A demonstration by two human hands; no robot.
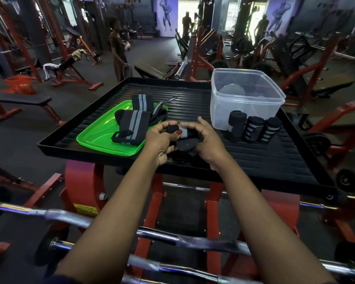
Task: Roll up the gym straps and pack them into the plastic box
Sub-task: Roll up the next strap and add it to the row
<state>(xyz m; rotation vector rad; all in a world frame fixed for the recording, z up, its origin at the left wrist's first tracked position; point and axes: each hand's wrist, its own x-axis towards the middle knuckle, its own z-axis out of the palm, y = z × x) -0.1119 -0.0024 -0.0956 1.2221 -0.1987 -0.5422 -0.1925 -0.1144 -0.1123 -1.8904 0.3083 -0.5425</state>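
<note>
My L hand (pixel 162 140) & R hand (pixel 208 141) both curl fingers tight round one black-grey strap (pixel 185 133), by front edge of surface (pixel 258 158).

Nothing is readable; the yellow sticker (pixel 85 210) is too blurred.

Plainly a gym. Packed with red-framed weight machines (pixel 205 48) across the upper half, with a padded bench (pixel 21 98) at the left edge, chrome bars (pixel 158 236) racked along the bottom and a weight plate (pixel 315 142) at right. Hung with bodybuilder posters (pixel 166 16) on the far wall, top centre and top right.
</note>
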